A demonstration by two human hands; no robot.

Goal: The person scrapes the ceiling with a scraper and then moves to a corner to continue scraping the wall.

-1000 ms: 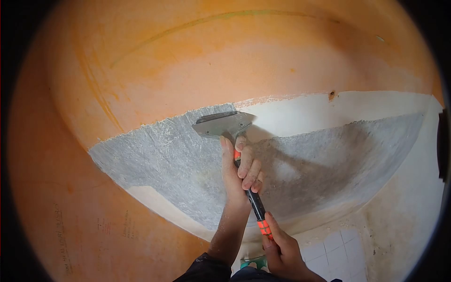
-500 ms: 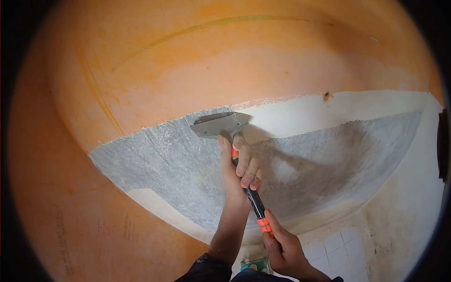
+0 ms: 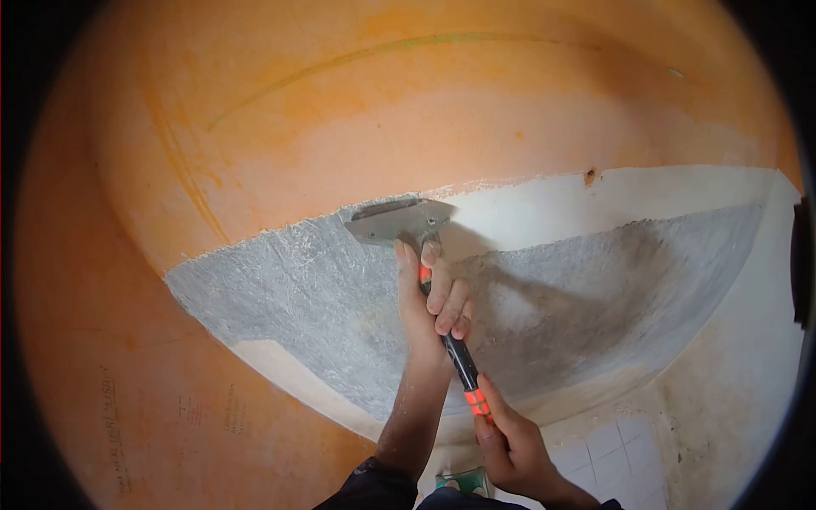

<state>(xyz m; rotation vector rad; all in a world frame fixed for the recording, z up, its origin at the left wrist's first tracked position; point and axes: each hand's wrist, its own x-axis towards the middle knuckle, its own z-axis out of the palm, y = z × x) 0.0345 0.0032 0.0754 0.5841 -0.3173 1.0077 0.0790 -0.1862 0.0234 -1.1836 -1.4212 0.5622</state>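
Observation:
A wide-bladed scraper (image 3: 399,223) with a black and orange handle (image 3: 460,359) lies against the wall, its blade at the border between the bare grey patch (image 3: 297,297) and the white coating (image 3: 518,202). My left hand (image 3: 435,297) is wrapped round the upper handle just below the metal head, thumb along its left side. Lower down, my right hand (image 3: 512,446) grips the orange end of the handle. Fingers of both hands are closed on the tool. The blade's edge meets the peach-painted surface (image 3: 340,161) above.
Orange wall (image 3: 170,382) with faint handwriting stands at the left. A small hole (image 3: 590,177) marks the upper edge of the white strip. White tiles (image 3: 608,455) show below at the right, and a dark object (image 3: 801,263) sits at the far right edge. Below me is something green (image 3: 467,478).
The scraper and both hands have hardly moved; the handle's lower end and my right hand sit very slightly higher. The view has shifted a little.

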